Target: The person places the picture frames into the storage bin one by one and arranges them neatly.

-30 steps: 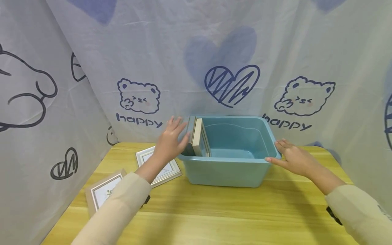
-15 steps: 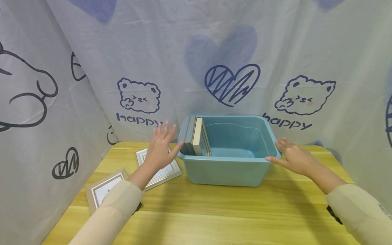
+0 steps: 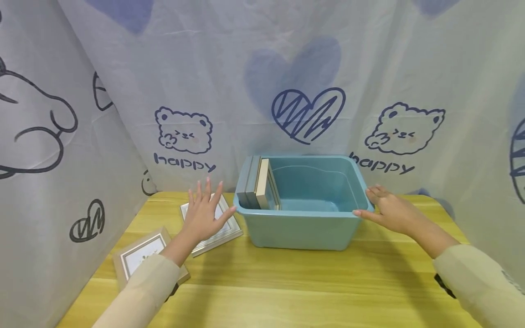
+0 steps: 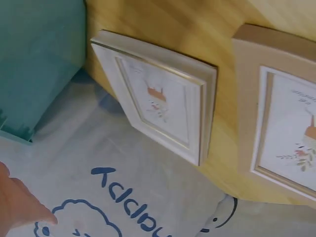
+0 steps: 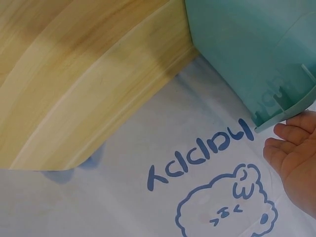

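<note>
Blue bin [image 3: 301, 233] is my landmark. At its left end, inside: two grey frames [image 3: 243, 189] standing on edge, and just to their right a cream frame [image 3: 262, 184], tilted a little, with what looks like a thinner edge beside it; I can't get a sure count. The rest of the bin's inside, to the right, shows bare floor.

Right hand [image 3: 389, 207] on the bin's right near corner: thumb over the rim, fingers bent up under it, so I log a light grasp on the rim. Left hand [image 3: 202, 219] off the bin's left side, fingers spread, released, nothing in it.

Below that hand, left of the bin, a white frame [image 4: 157, 98] lies face up, apart from the bin wall; I see no contact with the fingers. Farther left of the bin and nearer the wearer, a brown frame [image 4: 279, 116], also face up, partly under the left sleeve [image 3: 139, 291] in my head view. Both lie on the wooden table [image 3: 287, 282]; printed cloth [image 3: 234, 91] hangs behind the bin.

My read: frames are being filed upright, and the pick-up of the white one is at hand. It calls for lowering the left hand, pinching an edge, turning the frame upright, while the right steadies the bin.
</note>
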Motion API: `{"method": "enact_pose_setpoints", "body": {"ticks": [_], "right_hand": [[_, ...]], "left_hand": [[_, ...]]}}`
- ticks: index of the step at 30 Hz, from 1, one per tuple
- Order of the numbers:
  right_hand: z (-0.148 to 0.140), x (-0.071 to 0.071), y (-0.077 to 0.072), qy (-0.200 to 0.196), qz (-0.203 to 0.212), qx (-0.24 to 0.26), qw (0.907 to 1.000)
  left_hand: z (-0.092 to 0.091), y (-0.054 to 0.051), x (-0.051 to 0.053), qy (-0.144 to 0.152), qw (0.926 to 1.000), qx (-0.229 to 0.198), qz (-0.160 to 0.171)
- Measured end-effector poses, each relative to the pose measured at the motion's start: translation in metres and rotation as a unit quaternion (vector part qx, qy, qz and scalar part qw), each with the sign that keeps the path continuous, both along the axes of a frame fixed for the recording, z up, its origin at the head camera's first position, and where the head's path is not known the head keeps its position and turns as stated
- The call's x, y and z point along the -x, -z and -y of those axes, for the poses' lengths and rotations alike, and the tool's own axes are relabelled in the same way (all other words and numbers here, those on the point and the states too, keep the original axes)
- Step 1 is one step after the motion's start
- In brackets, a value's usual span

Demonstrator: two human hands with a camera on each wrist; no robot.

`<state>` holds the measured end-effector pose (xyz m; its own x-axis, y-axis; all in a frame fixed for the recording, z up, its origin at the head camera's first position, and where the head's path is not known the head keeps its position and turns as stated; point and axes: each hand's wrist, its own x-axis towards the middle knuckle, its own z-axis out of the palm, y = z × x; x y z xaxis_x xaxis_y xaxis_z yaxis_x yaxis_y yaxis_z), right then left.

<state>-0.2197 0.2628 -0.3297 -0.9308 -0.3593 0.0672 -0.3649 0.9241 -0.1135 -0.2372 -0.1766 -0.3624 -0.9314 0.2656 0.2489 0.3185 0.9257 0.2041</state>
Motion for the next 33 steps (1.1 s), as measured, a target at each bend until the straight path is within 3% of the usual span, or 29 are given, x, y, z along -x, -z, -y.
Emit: {"method": "enact_pose_setpoints", "body": {"ticks": [10, 16, 26, 33], "right_hand": [[0.001, -0.001, 0.0, 0.002, -0.001, 0.001, 1.0], [0.0, -0.001, 0.001, 0.0, -0.001, 0.002, 1.0], [-0.001, 0.0, 0.002, 0.002, -0.007, 0.0, 1.0], [-0.001, 0.0, 0.003, 0.002, -0.003, 0.0, 1.0]], "left_hand": [[0.018, 0.024, -0.006, -0.027, 0.999, 0.003, 0.036], [0.031, 0.04, -0.013, -0.039, 0.9985, 0.001, 0.04], [0.045, 0.054, -0.023, -0.054, 0.9969, 0.012, 0.056], [0.063, 0.062, -0.031, -0.067, 0.9953, 0.053, 0.046]]}}
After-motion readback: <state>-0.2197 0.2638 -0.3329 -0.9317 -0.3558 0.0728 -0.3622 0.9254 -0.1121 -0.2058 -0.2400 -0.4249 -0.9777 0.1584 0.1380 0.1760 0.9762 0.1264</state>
